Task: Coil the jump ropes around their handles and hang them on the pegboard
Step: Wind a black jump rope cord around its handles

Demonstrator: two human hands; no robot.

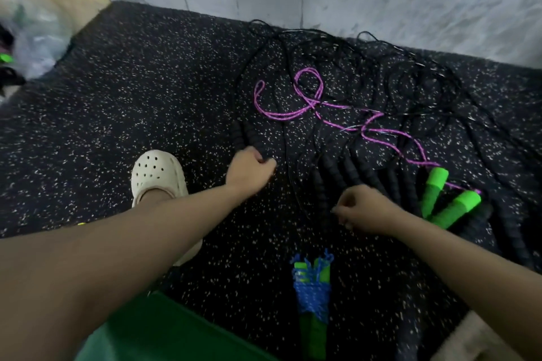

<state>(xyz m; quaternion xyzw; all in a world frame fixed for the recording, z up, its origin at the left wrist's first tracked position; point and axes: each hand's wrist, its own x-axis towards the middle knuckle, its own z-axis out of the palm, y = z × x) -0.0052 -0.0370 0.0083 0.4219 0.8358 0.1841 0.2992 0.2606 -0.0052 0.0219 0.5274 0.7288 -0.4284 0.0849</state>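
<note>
Your left hand [249, 168] curls round the near end of a pair of black handles [245, 133] lying on the speckled mat [132, 91]. Your right hand [362, 209] pinches a thin black rope [296, 173] beside a row of more black handles [349, 173]. A purple rope [305, 97] with green handles [440, 199] lies loose to the right, and a blue rope [312, 296] (already coiled round its handles) lies between your arms. A white clog [157, 174] stands at left.

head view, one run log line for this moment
left hand grips pair of black foam handles | right hand curled by black handles, grip unclear | blue rope bundle coiled
</note>
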